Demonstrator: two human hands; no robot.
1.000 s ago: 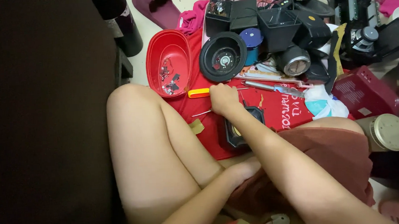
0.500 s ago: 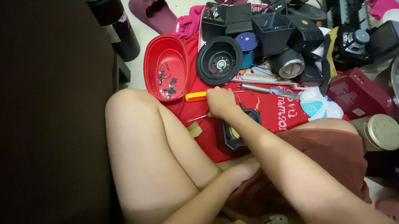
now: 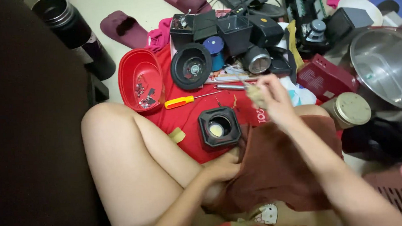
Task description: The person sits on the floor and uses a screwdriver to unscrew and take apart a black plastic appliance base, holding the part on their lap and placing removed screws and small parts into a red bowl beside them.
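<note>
At the far left stands a dark steel flask (image 3: 73,30), and next to it a red oval tub (image 3: 141,79) with a few small screws and clips in its bottom. An orange-handled screwdriver (image 3: 179,101) lies on the red cloth (image 3: 183,123) just beside the tub, its thin shaft pointing right.

My left hand (image 3: 223,167) rests low by my knee, fingers curled loosely against the edge of my brown shorts (image 3: 275,168); I cannot tell whether it grips anything. Just above it sits the square black housing (image 3: 219,127), flat on the red cloth, open face up: a boxy shell with rounded corners, a deep round well in the middle and a pale yellowish disc at the bottom of it.

My right hand (image 3: 272,98) is lifted above the cloth to the right of the housing, blurred, fingers pinched shut around a thin metal tool (image 3: 244,81) whose tip points up-left. Behind it lies a heap of black speaker parts (image 3: 234,39).
</note>
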